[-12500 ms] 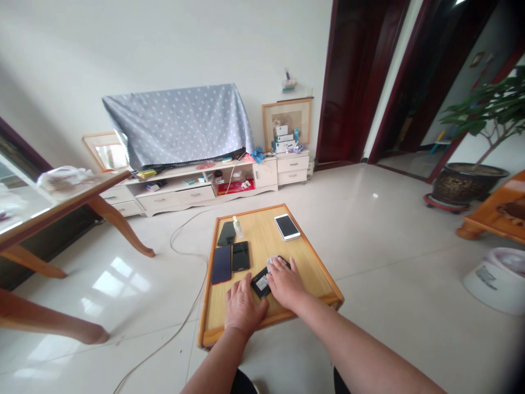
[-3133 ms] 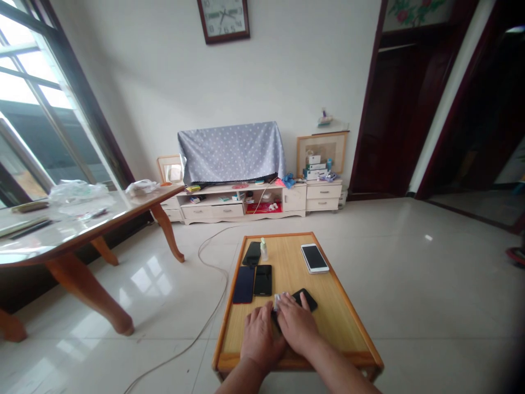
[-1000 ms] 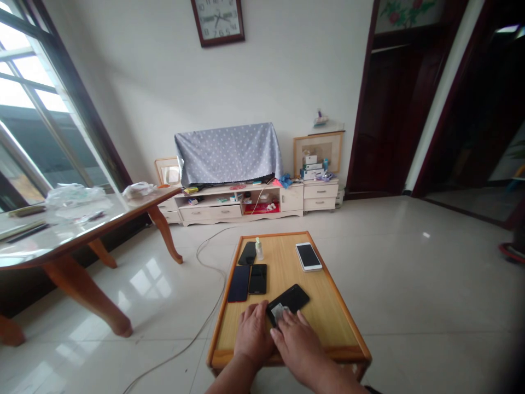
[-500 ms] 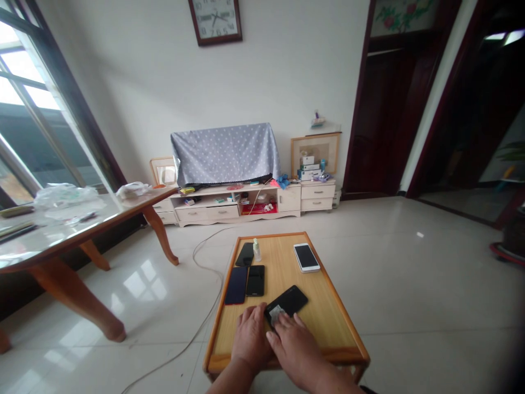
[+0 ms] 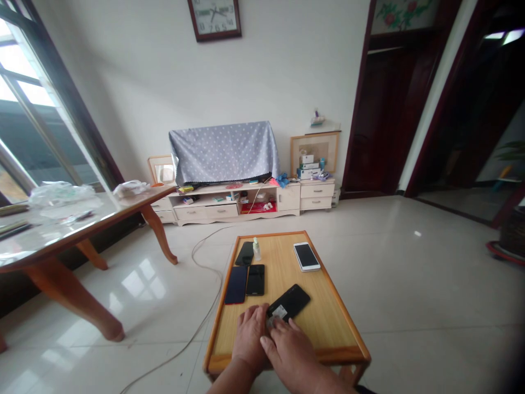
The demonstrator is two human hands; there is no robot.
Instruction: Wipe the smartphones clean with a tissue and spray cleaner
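A black phone (image 5: 293, 300) with a pale patch (image 5: 279, 312) lies tilted on the small wooden table (image 5: 283, 246). My left hand (image 5: 251, 335) rests at the phone's lower left end, fingers bent together around its edge. My right hand (image 5: 289, 345) is over the near end, its fingertips pressed on the phone beside the patch. To the left lie a dark blue phone (image 5: 236, 285), a black phone (image 5: 256, 280) and another dark phone (image 5: 244, 254). A small clear bottle (image 5: 257, 250) stands near them. A white phone (image 5: 306, 256) lies at the far right.
A larger table (image 5: 94, 221) with plastic bags (image 5: 59, 194) stands at the left. A cable (image 5: 205, 317) runs over the floor beside the small table. Against the wall is a white cabinet (image 5: 197, 214) with a cloth-covered object (image 5: 223, 153).
The right fingertips have moved slightly down and left, showing more of the pale patch. The tilted phone has shifted slightly to the right.
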